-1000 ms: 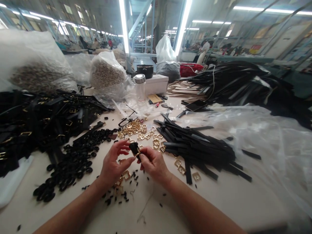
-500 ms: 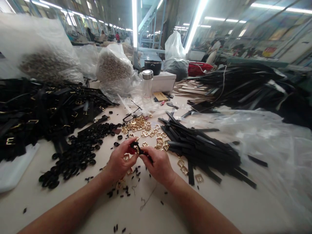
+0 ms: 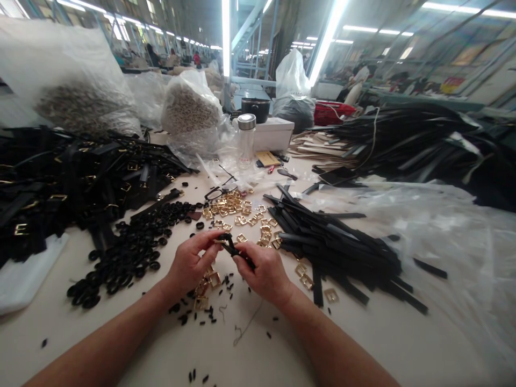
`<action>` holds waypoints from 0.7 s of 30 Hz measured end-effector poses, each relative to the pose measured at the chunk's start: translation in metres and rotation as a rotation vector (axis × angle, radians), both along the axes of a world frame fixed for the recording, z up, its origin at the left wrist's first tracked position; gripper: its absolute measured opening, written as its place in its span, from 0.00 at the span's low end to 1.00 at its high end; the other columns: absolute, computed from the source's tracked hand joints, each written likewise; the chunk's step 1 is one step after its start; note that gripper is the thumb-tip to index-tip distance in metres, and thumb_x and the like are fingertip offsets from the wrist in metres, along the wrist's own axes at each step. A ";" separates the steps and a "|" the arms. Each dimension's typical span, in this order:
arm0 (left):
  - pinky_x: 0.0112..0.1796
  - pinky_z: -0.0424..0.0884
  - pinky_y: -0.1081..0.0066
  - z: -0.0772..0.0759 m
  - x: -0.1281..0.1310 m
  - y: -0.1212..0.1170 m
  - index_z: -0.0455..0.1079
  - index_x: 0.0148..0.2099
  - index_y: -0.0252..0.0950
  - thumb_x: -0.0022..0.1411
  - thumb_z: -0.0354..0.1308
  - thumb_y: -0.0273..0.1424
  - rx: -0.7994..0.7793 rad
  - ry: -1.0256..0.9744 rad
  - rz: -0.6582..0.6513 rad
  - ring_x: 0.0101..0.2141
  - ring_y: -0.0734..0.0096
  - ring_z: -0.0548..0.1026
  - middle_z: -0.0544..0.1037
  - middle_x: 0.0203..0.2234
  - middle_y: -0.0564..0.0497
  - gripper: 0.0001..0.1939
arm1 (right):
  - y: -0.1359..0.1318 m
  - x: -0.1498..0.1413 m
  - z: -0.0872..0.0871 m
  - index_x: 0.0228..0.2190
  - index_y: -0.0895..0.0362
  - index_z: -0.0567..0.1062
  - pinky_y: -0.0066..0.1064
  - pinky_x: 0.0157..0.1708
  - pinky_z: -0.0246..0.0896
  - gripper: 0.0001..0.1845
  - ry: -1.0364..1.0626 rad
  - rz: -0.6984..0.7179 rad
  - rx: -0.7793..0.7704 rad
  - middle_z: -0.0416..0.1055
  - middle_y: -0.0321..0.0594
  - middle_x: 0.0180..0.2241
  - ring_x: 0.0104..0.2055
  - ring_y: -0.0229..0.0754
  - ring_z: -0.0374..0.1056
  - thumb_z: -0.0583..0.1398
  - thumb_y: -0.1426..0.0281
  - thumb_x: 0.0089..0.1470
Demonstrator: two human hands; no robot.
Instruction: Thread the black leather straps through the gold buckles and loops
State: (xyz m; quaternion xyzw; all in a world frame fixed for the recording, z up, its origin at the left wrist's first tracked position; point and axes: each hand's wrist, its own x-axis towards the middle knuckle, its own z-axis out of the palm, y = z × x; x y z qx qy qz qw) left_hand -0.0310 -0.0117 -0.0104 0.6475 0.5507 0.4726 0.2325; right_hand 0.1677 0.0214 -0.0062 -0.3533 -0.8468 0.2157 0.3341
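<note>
A short black strap [image 3: 230,248] spans the gap between my two hands above the table. My left hand [image 3: 188,264] pinches its looped end, where a bit of gold metal, apparently a buckle [image 3: 220,241], shows at the fingertips. My right hand [image 3: 264,271] is closed around the other end, thumb on top, hiding part of it. Loose gold buckles [image 3: 228,204] lie scattered just beyond my hands, with a few more [image 3: 201,302] under my left hand. Small black pieces [image 3: 207,316] are strewn on the table below.
Black rings [image 3: 121,258] are heaped to the left, before a pile of buckled straps [image 3: 72,177]. Loose black strips [image 3: 330,247] lie right, beside plastic sheeting [image 3: 439,231]. A glass bottle [image 3: 246,141], eyeglasses [image 3: 215,192] and filled plastic bags [image 3: 189,105] stand or lie farther back.
My left fingers have shifted slightly left and turned, drawing apart from the right hand. More of the strap shows between the hands. The right hand still grips it.
</note>
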 end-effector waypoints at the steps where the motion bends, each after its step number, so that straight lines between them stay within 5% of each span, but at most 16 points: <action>1: 0.39 0.78 0.68 0.000 -0.001 0.000 0.74 0.50 0.38 0.64 0.56 0.32 -0.003 -0.002 0.002 0.37 0.66 0.81 0.82 0.41 0.47 0.13 | 0.001 0.000 0.000 0.39 0.55 0.74 0.27 0.31 0.60 0.07 -0.018 0.006 0.007 0.78 0.38 0.32 0.30 0.39 0.73 0.58 0.69 0.58; 12: 0.37 0.78 0.69 0.002 0.002 0.002 0.73 0.40 0.37 0.61 0.61 0.28 0.089 -0.145 -0.036 0.36 0.69 0.78 0.77 0.38 0.49 0.04 | 0.000 -0.001 0.001 0.49 0.53 0.70 0.30 0.36 0.68 0.17 0.060 -0.003 -0.114 0.79 0.39 0.37 0.36 0.43 0.77 0.59 0.69 0.57; 18: 0.36 0.77 0.71 0.007 0.008 0.000 0.72 0.39 0.37 0.60 0.61 0.26 0.153 -0.058 -0.051 0.36 0.70 0.77 0.76 0.35 0.49 0.03 | -0.003 -0.004 -0.003 0.57 0.52 0.64 0.30 0.35 0.70 0.27 0.178 0.009 -0.170 0.77 0.40 0.43 0.34 0.40 0.75 0.60 0.69 0.56; 21: 0.34 0.77 0.72 0.011 0.011 0.000 0.71 0.38 0.37 0.60 0.60 0.25 0.187 -0.003 -0.056 0.35 0.71 0.77 0.76 0.35 0.49 0.03 | -0.003 -0.004 -0.005 0.54 0.52 0.67 0.30 0.36 0.70 0.24 0.227 0.029 -0.158 0.77 0.41 0.42 0.35 0.39 0.75 0.60 0.70 0.56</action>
